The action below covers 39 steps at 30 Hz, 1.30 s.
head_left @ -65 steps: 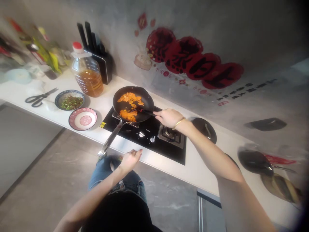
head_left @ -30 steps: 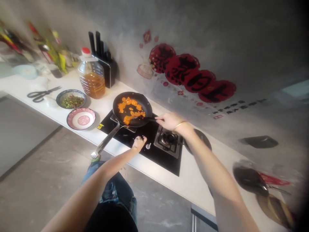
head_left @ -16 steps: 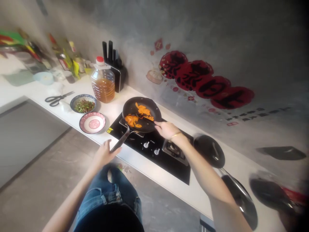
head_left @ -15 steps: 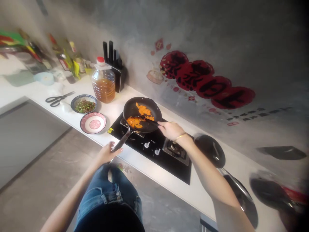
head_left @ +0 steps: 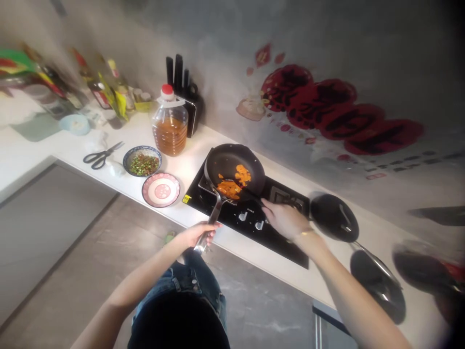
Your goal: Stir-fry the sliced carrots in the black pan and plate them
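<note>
My left hand (head_left: pixel 199 233) is wrapped round the metal handle of a black frying pan (head_left: pixel 227 160), which sits on the left burner of the hob. Orange slices (head_left: pixel 229 189), looking like carrot, lie in the lower half of the pan. Closed on the black handle of a spatula (head_left: pixel 253 196), my right hand (head_left: pixel 285 218) is just right of the pan. The spatula's head reaches in among the slices and is partly lost against the dark pan.
Left of the hob (head_left: pixel 283 245) are a pink-rimmed plate (head_left: pixel 148 190), a bowl of chopped green and brown pieces (head_left: pixel 144 164), and scissors (head_left: pixel 98 157). Behind stand an oil jug (head_left: pixel 170 131) and a knife block (head_left: pixel 194 114). A dark lid (head_left: pixel 332 215) lies to the right.
My view has shifted, so the counter appears further right. The slices are gathered lower in the pan. My right hand has drawn the spatula down towards me; my left hand keeps the pan handle.
</note>
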Tool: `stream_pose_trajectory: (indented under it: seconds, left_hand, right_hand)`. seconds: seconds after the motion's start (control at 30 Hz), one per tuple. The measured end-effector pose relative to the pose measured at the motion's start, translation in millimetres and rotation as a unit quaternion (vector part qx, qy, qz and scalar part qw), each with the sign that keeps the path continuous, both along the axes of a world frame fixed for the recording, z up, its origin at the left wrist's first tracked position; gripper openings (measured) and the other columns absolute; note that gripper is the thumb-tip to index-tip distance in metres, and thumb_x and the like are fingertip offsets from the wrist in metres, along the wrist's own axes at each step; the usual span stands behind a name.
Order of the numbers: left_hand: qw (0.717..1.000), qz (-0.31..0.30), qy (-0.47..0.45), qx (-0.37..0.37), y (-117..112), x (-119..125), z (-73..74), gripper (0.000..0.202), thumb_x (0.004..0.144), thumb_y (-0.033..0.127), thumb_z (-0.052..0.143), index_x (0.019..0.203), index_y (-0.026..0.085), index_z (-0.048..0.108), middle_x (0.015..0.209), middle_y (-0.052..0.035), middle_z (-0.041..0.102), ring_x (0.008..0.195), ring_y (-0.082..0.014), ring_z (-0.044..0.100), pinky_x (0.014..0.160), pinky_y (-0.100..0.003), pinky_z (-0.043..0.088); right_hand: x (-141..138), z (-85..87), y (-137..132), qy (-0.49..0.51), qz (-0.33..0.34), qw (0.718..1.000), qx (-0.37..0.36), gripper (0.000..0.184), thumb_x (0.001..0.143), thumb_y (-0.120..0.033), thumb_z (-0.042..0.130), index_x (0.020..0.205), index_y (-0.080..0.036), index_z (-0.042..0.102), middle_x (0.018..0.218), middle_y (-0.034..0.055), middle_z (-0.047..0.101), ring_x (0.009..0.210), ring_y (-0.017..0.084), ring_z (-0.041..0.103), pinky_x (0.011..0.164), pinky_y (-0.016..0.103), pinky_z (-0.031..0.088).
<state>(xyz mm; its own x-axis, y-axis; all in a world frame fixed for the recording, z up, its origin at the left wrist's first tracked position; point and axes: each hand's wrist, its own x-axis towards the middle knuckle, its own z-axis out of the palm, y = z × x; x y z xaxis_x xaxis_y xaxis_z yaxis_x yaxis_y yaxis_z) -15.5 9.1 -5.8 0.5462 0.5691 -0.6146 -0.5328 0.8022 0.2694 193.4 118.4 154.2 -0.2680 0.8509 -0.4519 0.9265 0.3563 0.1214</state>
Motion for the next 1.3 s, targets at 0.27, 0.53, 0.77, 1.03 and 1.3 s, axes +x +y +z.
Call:
stream_pose_trajectory:
  seconds: [0.27,0.53,0.77,1.03,1.3]
  left_hand:
    - [1.0,-0.013,-0.019,0.007,10,0,-3.7,0.016,0.076,0.019,0.068,0.089,0.01,0.065,0.054,0.0089,0.039,0.037,-0.0006,0.026,0.038,-0.016,0.018]
    - [0.999,-0.037,0.001,-0.006,16,2,-5.1,0.028,0.072,0.032,0.074,0.086,0.01,0.064,0.052,0.0114,0.033,0.038,-0.001,0.023,0.039,-0.018,0.016]
    - [0.999,-0.036,0.0,-0.009,17,3,-1.7,0.031,0.068,0.031,0.075,0.088,0.01,0.063,0.05,0.013,0.027,0.038,-0.0013,0.022,0.039,-0.019,0.013]
    - [0.998,-0.051,0.034,-0.004,21,3,2.1,0.033,0.063,0.03,0.076,0.087,0.012,0.062,0.049,0.0141,0.026,0.037,-0.0012,0.019,0.039,-0.02,0.012]
    - [0.998,-0.045,0.047,0.007,19,5,2.0,0.038,0.061,0.033,0.077,0.088,0.013,0.059,0.047,0.0144,0.027,0.036,-0.0012,0.022,0.038,-0.019,0.013]
  right_hand:
    - [-42,-31.8,34,0.004,-0.05,0.993,0.103,0.051,0.099,-0.03,0.028,0.143,-0.011,0.047,0.112,0.0196,0.069,0.096,0.031,0.069,0.085,0.041,0.052]
    - [-37,-4.9,-12,-0.041,-0.07,0.997,0.018,0.044,0.097,-0.028,0.037,0.139,-0.024,0.053,0.11,0.0112,0.072,0.096,0.025,0.069,0.082,0.036,0.052]
    - [-48,-12.3,24,-0.085,-0.107,0.985,0.101,0.048,0.1,-0.032,0.028,0.144,-0.022,0.043,0.113,0.0165,0.069,0.096,0.027,0.069,0.078,0.037,0.052]
    - [-38,7.8,-8,-0.059,-0.197,0.978,-0.027,0.04,0.099,-0.026,0.034,0.128,-0.015,0.059,0.112,0.0182,0.07,0.102,0.029,0.068,0.085,0.038,0.051]
    - [-61,3.5,9,-0.039,-0.112,0.991,0.062,0.046,0.1,-0.034,0.032,0.141,-0.024,0.049,0.114,0.0116,0.07,0.1,0.026,0.068,0.086,0.037,0.051]
